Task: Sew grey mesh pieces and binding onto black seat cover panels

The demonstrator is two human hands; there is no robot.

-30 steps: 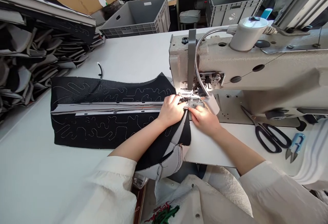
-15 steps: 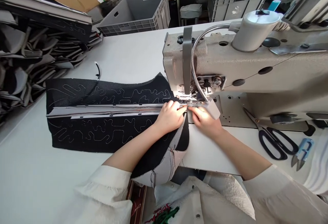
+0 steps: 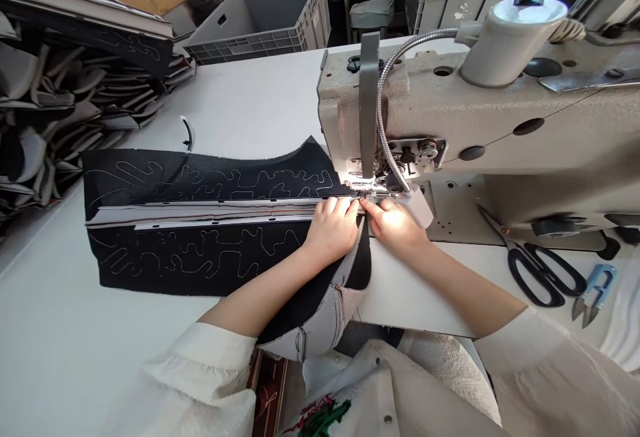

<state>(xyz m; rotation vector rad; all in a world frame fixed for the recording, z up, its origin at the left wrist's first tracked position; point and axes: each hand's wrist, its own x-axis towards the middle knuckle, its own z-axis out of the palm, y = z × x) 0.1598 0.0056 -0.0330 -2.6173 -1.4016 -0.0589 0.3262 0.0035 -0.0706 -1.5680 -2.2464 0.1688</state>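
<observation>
Left hand: you have it curled shut, knuckles up, fingertips clamped on the seam edge of the quilted black panel, just left of the presser foot. Likely reason: it holds the stacked layers flat and aligned where they meet the needle.

Right hand: touching the left, fingertips pinched on the same edge directly in front of the foot. Lamp glare washes out the fingers, so the finer grip is hard to read. Two hands this close suggests you are steering the edge, not just feeding it.

Panel: lies centre-left of the frame, stretched leftward across the white table, with a pale seam strip running along its length toward the needle. Its near end drops over the table edge toward your lap, showing grey backing. Spread flat, its weight drags less on the stitch line.

Sewing machine: fills the upper right. Its gooseneck lamp bends down beside the foot, lighting the work.

Lower right: black scissors and blue thread snips lie on the bed, within reach of your right hand but well apart from the seam.

Upper left: stacked cut pieces. Top centre: grey crates.
</observation>
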